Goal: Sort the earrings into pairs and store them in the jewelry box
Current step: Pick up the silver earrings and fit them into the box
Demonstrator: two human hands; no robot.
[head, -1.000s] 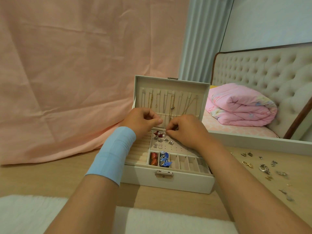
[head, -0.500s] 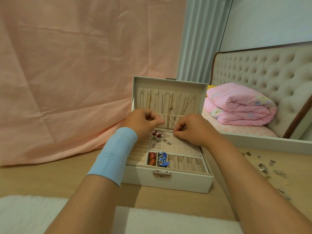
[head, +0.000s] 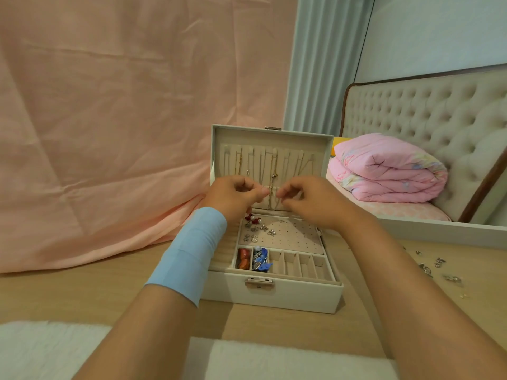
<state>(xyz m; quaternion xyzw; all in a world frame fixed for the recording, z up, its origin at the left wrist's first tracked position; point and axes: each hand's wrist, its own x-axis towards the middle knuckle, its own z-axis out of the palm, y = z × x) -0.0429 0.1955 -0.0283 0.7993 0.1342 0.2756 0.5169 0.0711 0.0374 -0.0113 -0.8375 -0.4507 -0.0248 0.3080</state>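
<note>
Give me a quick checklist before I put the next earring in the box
1. Jewelry box lid open: ok.
2. Free holes on the stud panel: ok, its right part is bare.
3. Earring held between left hand and right hand: cannot tell, too small to see.
4. Front compartments free: ok, several are empty.
5. Loose earrings still on the table: not ok, unsorted at the right.

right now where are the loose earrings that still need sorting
In the head view, the loose earrings lie scattered on the wooden table at the far right, beyond the right forearm and to the right of the open jewelry box.
</note>
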